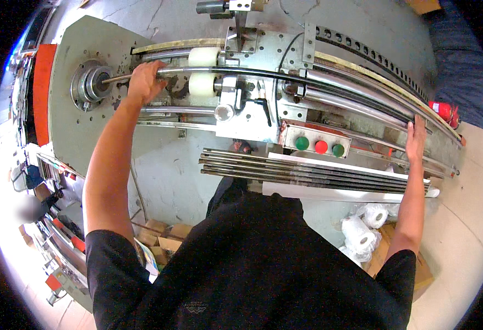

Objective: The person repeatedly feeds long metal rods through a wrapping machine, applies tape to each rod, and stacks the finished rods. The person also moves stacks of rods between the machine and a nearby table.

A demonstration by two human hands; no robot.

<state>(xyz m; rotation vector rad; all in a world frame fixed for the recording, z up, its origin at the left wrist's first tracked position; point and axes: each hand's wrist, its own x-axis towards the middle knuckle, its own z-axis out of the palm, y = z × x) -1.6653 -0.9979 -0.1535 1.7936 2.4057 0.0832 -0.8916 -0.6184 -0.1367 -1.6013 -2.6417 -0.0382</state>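
A long shiny metal shaft runs across a grey machine from a round hub on the left to the right end. My left hand is closed around the shaft just right of the hub. Far to the right, my right hand grips the same shaft's other end. Two white rollers sit on the shaft line beside my left hand.
A panel with green, red and green buttons sits below the shaft. Several dark metal rods lie on a rack in front of me. White paper rolls and cardboard boxes lie on the floor. A red extinguisher stands right.
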